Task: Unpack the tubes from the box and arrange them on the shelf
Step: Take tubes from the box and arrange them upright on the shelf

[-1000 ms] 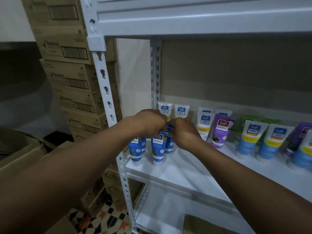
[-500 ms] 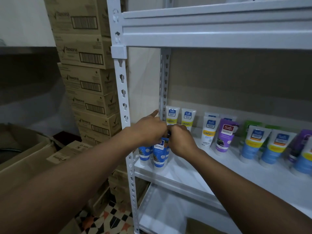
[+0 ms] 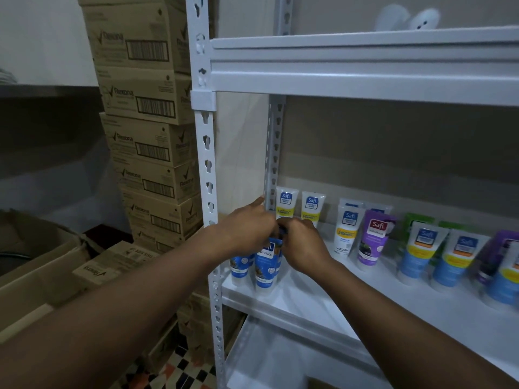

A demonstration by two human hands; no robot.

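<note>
Several blue tubes (image 3: 265, 269) stand cap-down at the front left corner of the white shelf (image 3: 323, 301). My left hand (image 3: 247, 230) and my right hand (image 3: 302, 245) meet over their tops, fingers curled round the upper ends of the blue tubes. My left index finger sticks out toward the rear upright. Behind stand two white-and-yellow tubes (image 3: 286, 203). Further right are a white tube (image 3: 346, 234), a purple tube (image 3: 373, 240) and blue-yellow tubes (image 3: 418, 254).
A stack of brown cartons (image 3: 146, 136) rises left of the shelf's white front upright (image 3: 206, 164). An open cardboard box (image 3: 36, 265) sits at lower left. Another white shelf (image 3: 365, 74) is above, and a lower one (image 3: 280, 360) below.
The view has tilted upward and shifted, so the shelf sits lower in frame. Both hands stay on the tops of the blue tubes; my left index finger has lifted and points outward.
</note>
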